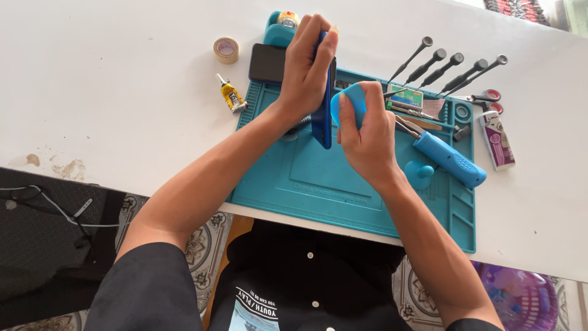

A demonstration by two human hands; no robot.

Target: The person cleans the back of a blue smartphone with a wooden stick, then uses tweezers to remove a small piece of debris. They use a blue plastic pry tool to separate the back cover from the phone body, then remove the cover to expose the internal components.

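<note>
Blue phone upright between both hands — left hand, right hand.

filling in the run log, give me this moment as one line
left hand: holds dark blue phone upright on edge | right hand: presses light blue triangular pick against it
</note>
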